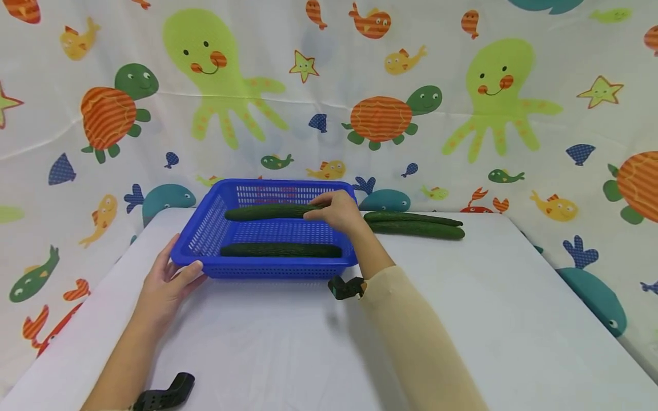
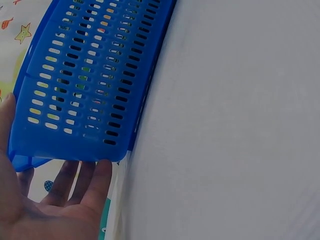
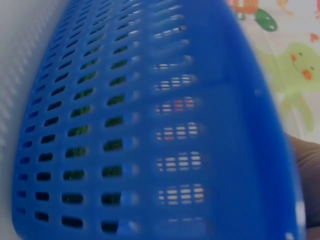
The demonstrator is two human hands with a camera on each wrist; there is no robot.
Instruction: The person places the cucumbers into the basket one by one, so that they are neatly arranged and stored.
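Observation:
A blue perforated plastic basket [image 1: 288,264] sits on the white-covered table. My left hand [image 1: 168,281] grips its front left corner, thumb on the rim and fingers against the outside; the left wrist view shows those fingertips [image 2: 104,172] at the basket's end wall. With my right hand [image 1: 340,212] I pinch the right end of a long green cucumber [image 1: 264,212] in the back part of the basket. Along the basket's front side lies a second cucumber [image 1: 280,250]. In the right wrist view the basket wall [image 3: 225,150] hides most of the right hand.
Two more cucumbers [image 1: 416,229] lie side by side on the table, right of the basket. Behind the table hangs a white curtain [image 1: 319,154] printed with sea animals. The white tabletop [image 1: 514,297] extends to the right and front.

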